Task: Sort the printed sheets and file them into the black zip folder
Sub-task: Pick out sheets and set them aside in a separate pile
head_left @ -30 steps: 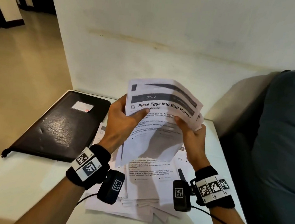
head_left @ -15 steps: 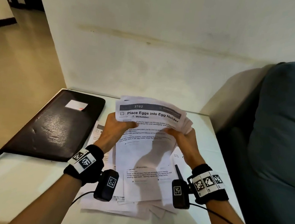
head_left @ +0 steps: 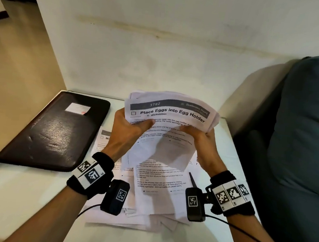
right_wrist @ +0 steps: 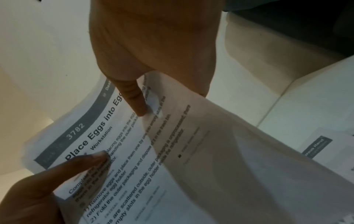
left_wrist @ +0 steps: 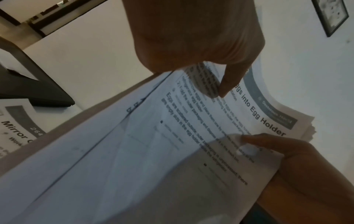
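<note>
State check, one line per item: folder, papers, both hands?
black zip folder: closed, flat on the table, left of the papers.
held sheaf of sheets: off the table, top page "Place Eggs into Egg Holder", upper part curling forward.
loose sheets: messy pile on the table.
left hand: grips the sheaf's left edge.
right hand: grips its right edge.

The top held sheet reads "3782", "Place Eggs into Egg Holder" and "Workstation". A sheet on the desk shows "Mirror".
</note>
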